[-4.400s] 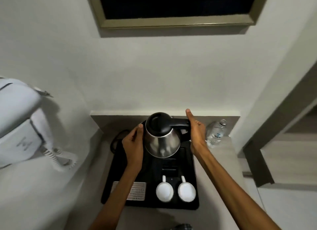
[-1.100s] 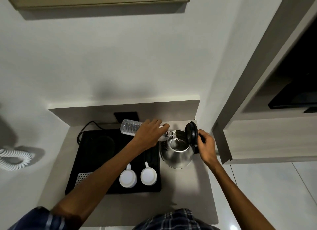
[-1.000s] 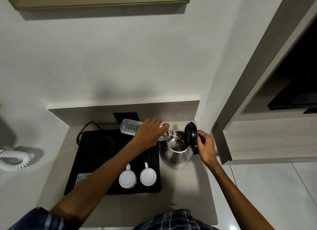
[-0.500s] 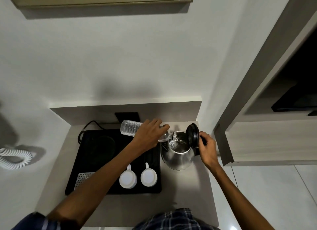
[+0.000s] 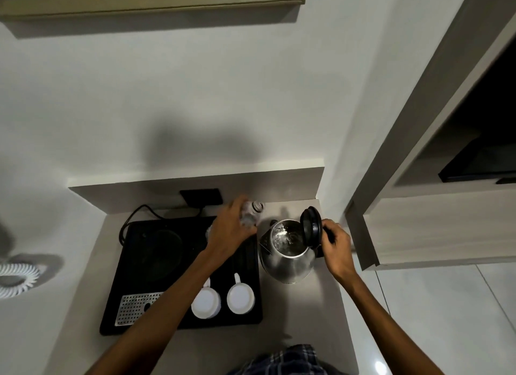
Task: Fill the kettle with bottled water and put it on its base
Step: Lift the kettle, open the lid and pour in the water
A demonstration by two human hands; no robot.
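Though lidless, kettle [image 5: 287,251] between hands.

The kettle [image 5: 287,251] is shiny silver metal with a black lid [image 5: 310,226]. It stands upright on the grey counter, just to the right of the black tray. Its lid is flipped up and open, and water glints inside. The water bottle [image 5: 251,214] is clear plastic. It is held up above the back of the tray, just left of the kettle, with its open mouth pointing up. The round black base [image 5: 160,249] sits on the tray, with nothing on it.
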